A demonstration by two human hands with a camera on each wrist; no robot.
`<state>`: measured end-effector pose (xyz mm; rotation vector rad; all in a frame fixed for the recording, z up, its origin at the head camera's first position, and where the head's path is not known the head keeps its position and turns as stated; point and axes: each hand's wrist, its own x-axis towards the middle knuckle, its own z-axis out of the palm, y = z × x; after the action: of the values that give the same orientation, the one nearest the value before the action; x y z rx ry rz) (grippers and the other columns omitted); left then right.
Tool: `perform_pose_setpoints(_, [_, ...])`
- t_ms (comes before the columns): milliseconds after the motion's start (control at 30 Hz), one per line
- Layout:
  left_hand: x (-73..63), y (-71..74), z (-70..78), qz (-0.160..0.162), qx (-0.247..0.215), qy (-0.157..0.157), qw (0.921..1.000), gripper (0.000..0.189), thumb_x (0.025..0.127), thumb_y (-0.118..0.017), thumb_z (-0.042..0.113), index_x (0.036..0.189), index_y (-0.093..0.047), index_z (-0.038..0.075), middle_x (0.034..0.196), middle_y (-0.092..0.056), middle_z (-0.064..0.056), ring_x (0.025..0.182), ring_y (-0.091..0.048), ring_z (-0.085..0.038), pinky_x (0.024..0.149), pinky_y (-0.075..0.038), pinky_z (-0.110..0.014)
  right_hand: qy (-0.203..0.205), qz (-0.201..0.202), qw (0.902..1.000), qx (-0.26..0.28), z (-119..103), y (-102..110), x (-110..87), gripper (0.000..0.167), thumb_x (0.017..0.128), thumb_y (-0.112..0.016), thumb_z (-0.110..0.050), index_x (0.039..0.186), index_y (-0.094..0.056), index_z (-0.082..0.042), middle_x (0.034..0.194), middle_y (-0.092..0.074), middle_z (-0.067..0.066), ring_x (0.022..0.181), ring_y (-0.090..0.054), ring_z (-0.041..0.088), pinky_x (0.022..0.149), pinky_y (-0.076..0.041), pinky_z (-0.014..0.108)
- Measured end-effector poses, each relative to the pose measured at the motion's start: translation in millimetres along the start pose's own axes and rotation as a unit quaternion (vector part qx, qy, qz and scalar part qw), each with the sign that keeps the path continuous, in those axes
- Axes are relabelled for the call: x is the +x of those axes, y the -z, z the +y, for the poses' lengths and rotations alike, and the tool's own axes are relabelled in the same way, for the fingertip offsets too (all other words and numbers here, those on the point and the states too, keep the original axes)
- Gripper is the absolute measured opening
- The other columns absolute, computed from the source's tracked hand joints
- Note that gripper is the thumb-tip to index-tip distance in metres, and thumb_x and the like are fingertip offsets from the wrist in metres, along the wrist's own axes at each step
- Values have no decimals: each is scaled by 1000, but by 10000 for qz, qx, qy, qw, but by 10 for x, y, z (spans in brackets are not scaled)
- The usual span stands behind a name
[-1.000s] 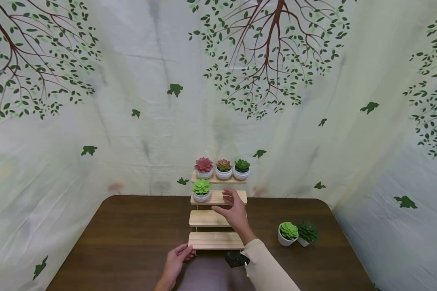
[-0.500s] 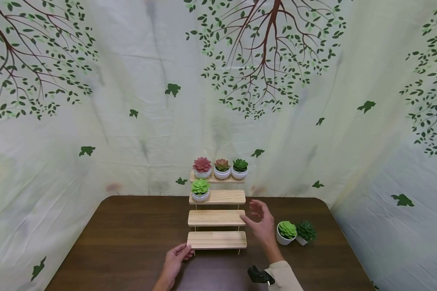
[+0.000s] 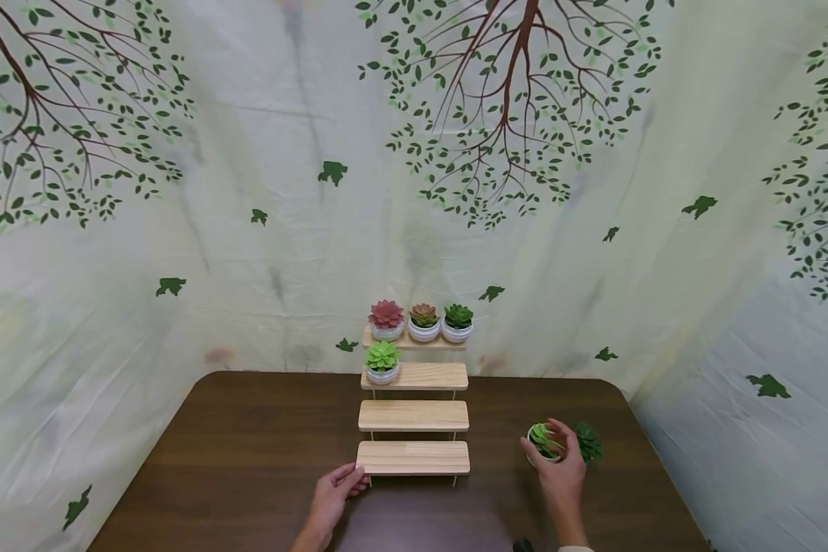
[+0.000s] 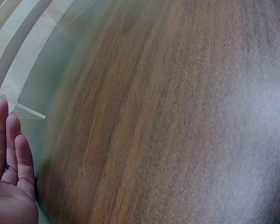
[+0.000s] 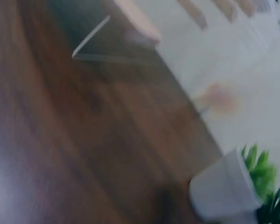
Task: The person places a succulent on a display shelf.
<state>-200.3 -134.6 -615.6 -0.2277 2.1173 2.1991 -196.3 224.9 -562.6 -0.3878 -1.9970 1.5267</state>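
My left hand (image 3: pixel 330 498) pinches the left front corner of a wooden tiered shelf stand (image 3: pixel 414 458), at its lowest step. In the left wrist view, several fingers (image 4: pixel 24 161) extend beside the stand's clear support (image 4: pixel 31 111). My right hand (image 3: pixel 563 477) is at a light green potted succulent (image 3: pixel 541 437) on the table's right, thumb and fingers spread around its leaves. Firm contact cannot be made out. The white pot (image 5: pixel 224 189) appears tilted in the right wrist view. A dark green succulent (image 3: pixel 589 442) stands just behind, partly hidden by that hand.
Red (image 3: pixel 386 314), brownish (image 3: pixel 424 314) and dark green (image 3: pixel 458 316) potted succulents line the top step. A bright green one (image 3: pixel 382 357) sits at the left of the step below. The brown table (image 3: pixel 262 445) meets a leaf-printed cloth (image 3: pixel 262 307) behind.
My right hand has moved from over the stand's upper steps rightward and toward me, to the light green succulent. The left hand has stayed at the stand's corner.
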Motion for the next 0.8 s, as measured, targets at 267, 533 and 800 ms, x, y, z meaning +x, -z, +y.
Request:
perform_pose_setpoints(267, [9, -9, -7, 18, 71, 33, 10000, 47, 93, -64, 15, 121, -51, -20, 88, -71, -14, 76, -66, -15, 70, -54, -24, -291, 922, 9933, -636, 375, 149, -147, 63, 71, -85, -7, 124, -54, 2, 112, -59, 20, 97, -49, 22, 78, -38, 28])
perform_pose_setpoints(533, [11, -13, -1, -25, 35, 38, 10000, 47, 94, -63, 14, 122, -49, -21, 89, -71, -16, 77, -66, -15, 70, -53, -24, -820, 817, 9906, -727, 672, 85, -176, 75, 72, -85, -13, 133, -45, 5, 128, -51, 25, 112, -48, 36, 85, -36, 37])
perform_pose_setpoints(800, [3, -8, 4, -29, -1, 21, 10000, 46, 94, -64, 15, 120, -51, -21, 88, -71, -13, 76, -66, -14, 70, -53, -24, -783, 678, 9902, -937, 721, -43, -74, 76, 70, -86, -11, 131, -45, 8, 122, -54, 31, 112, -51, 41, 91, -41, 50])
